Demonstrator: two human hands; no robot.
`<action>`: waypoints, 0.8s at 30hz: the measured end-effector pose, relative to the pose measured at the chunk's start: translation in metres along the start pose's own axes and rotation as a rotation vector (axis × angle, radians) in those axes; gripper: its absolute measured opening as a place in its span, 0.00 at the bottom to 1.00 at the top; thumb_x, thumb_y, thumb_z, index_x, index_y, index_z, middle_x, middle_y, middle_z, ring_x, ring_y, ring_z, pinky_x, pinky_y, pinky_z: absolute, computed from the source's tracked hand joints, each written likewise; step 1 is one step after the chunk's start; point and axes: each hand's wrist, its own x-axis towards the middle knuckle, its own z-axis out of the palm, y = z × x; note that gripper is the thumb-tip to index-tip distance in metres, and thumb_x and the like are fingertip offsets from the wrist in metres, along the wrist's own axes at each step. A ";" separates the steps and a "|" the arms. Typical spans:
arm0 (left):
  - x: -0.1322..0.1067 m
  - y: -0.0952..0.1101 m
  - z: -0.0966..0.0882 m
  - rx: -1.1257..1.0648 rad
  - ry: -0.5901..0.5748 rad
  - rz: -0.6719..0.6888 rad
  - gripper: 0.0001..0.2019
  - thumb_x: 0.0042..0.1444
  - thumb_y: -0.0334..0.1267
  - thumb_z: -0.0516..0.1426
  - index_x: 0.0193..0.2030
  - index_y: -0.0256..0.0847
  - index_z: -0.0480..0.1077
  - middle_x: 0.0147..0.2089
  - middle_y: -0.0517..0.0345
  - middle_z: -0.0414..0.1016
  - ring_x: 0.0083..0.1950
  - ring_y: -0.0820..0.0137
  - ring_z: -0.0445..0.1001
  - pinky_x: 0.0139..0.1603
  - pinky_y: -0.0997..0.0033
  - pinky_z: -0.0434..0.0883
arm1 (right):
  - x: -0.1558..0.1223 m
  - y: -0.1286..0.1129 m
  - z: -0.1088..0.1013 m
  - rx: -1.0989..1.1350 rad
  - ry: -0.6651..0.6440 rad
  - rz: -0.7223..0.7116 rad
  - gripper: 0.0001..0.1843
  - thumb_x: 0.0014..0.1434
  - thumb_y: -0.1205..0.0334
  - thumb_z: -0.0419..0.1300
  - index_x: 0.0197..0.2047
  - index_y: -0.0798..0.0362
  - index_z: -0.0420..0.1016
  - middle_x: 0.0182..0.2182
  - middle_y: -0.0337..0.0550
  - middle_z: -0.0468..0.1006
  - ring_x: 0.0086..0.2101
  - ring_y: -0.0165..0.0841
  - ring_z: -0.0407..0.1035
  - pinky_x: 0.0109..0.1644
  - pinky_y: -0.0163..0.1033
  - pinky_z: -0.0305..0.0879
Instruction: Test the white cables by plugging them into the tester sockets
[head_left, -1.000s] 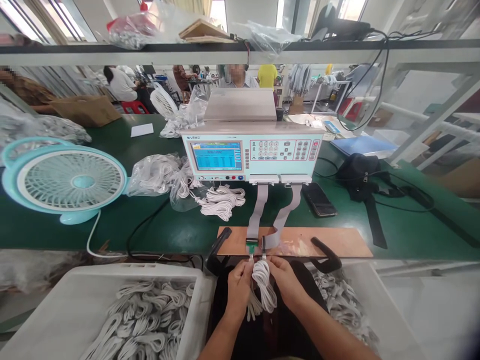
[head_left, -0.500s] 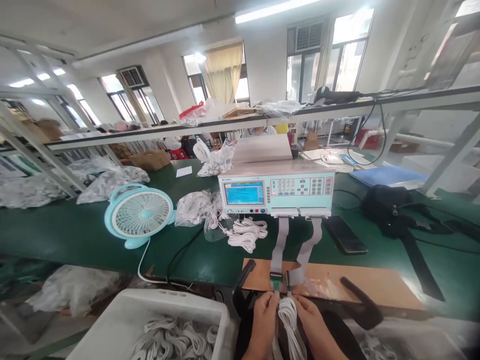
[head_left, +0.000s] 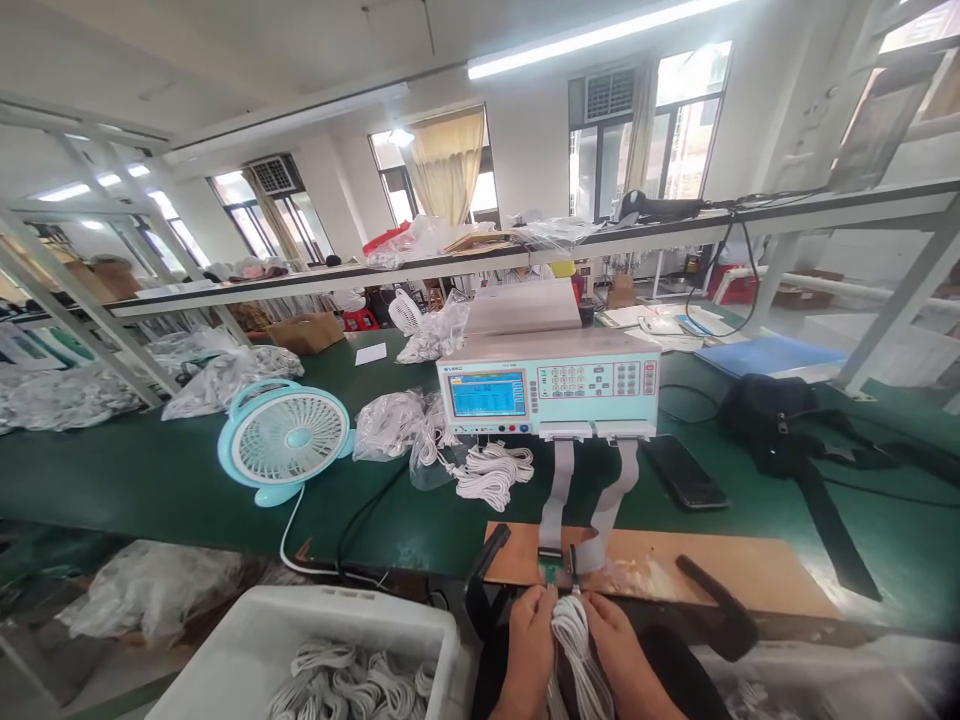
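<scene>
A coiled white cable (head_left: 574,640) hangs between my two hands at the bench's front edge. My left hand (head_left: 531,640) is closed in a pinch on one end of it, right below a small green circuit board (head_left: 550,572). With its fingers pinched too, my right hand (head_left: 616,645) holds the cable's other end against the dark connector of the second ribbon. The plugs are mostly hidden by my fingers. Two grey ribbon cables (head_left: 557,495) run from these connectors up to a cable tester (head_left: 551,390) with a lit blue screen.
A wooden board (head_left: 720,575) lies along the green bench's edge. White cable bundles (head_left: 491,475), a blue fan (head_left: 292,435), a phone (head_left: 686,470) and a black bag (head_left: 772,425) surround the tester. A white bin (head_left: 360,610) of coiled cables stands at lower left.
The tester's screen shows a different layout, with larger text near its top. My view has shifted slightly. Both hands keep their pinch on the cable ends at the connectors.
</scene>
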 end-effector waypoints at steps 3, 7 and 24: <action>-0.005 0.001 0.001 0.003 -0.002 0.002 0.20 0.48 0.51 0.56 0.17 0.39 0.58 0.18 0.66 0.55 0.24 0.75 0.55 0.25 0.77 0.55 | -0.002 -0.003 0.000 -0.042 0.009 -0.021 0.19 0.38 0.46 0.66 0.20 0.54 0.69 0.18 0.37 0.67 0.23 0.31 0.60 0.28 0.35 0.58; -0.013 0.010 0.001 -0.078 -0.057 -0.055 0.14 0.51 0.46 0.54 0.23 0.37 0.66 0.21 0.64 0.62 0.25 0.75 0.60 0.27 0.77 0.59 | -0.008 -0.004 0.007 -0.058 -0.014 -0.007 0.20 0.42 0.44 0.63 0.22 0.54 0.68 0.18 0.35 0.66 0.22 0.29 0.57 0.28 0.35 0.56; -0.044 0.021 0.043 -0.381 -0.209 -0.541 0.14 0.51 0.50 0.55 0.31 0.40 0.63 0.22 0.70 0.55 0.16 0.80 0.59 0.14 0.81 0.58 | -0.076 -0.041 -0.120 -0.839 -0.242 0.047 0.17 0.48 0.50 0.61 0.40 0.50 0.73 0.34 0.45 0.75 0.35 0.39 0.67 0.39 0.40 0.60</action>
